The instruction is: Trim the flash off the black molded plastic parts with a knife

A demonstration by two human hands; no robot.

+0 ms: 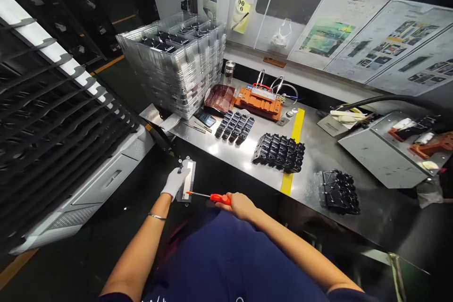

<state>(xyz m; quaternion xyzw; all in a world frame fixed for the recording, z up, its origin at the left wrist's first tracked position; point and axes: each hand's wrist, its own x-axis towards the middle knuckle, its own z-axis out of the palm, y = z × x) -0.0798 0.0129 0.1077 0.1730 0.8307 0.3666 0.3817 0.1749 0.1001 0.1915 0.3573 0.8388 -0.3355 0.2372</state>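
My left hand, in a white glove, is closed around the side of a flat, rectangular metal part. The part is held upright off the bench edge, its pale strip facing up and small lugs at its ends. In my bare right hand is a red-handled tool with a thin metal shaft. Its orange-red tip points left and meets the lower end of the part, though I cannot tell whether it touches. What the tip is made of is too small to make out.
Black ribbed parts stand in groups on the metal bench: a left group, a middle group and a right group. Behind them are an orange fixture and stacked clear trays. A white-framed rack stands left.
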